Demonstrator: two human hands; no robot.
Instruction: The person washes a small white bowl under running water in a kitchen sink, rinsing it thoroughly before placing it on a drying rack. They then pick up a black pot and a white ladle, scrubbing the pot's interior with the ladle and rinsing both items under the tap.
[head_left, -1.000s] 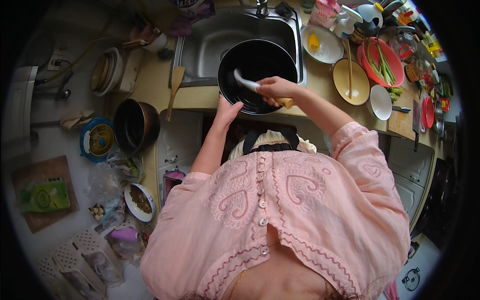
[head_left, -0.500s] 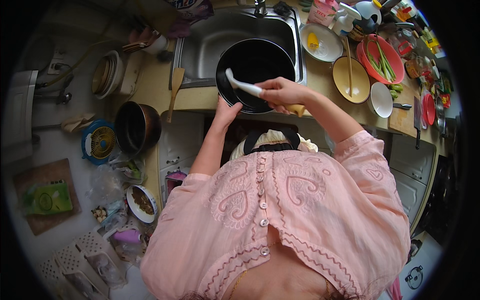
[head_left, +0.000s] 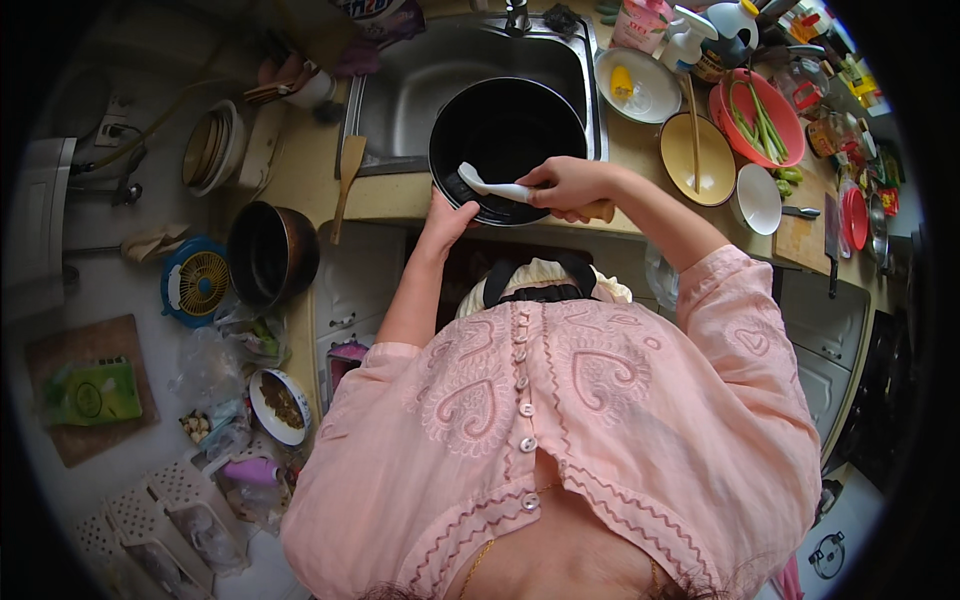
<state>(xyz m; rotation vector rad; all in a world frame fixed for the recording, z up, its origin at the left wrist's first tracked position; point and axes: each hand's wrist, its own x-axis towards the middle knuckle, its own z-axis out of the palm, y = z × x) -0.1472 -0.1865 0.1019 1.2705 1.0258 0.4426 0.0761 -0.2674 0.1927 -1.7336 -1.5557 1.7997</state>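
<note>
A deep black pot [head_left: 510, 120] is tilted over the front edge of the steel sink [head_left: 400, 100], its mouth turned up towards me. My left hand [head_left: 447, 217] grips its near left rim, thumb on the lip and the other fingers hidden behind the wall. In my right hand [head_left: 570, 185] is a dish brush [head_left: 497, 188] with a white curved neck and a wood-coloured handle end, held in closed fingers. The brush's white head is inside the pot, close to the near left wall; its bristles are too small to make out.
Left of the sink lies a wooden spatula [head_left: 348, 185], with a dark pot [head_left: 270, 255] and a blue fan [head_left: 196, 283] beyond. To the right stand a yellow bowl [head_left: 680, 150], a white bowl [head_left: 757, 198], a red basin [head_left: 795, 125] with green stalks, and a knife [head_left: 832, 240] on a cutting board [head_left: 800, 235].
The brush head has moved slightly right and nearer to me inside the pot, and lies flatter. My right hand has shifted a little; my left hand keeps its hold on the rim.
</note>
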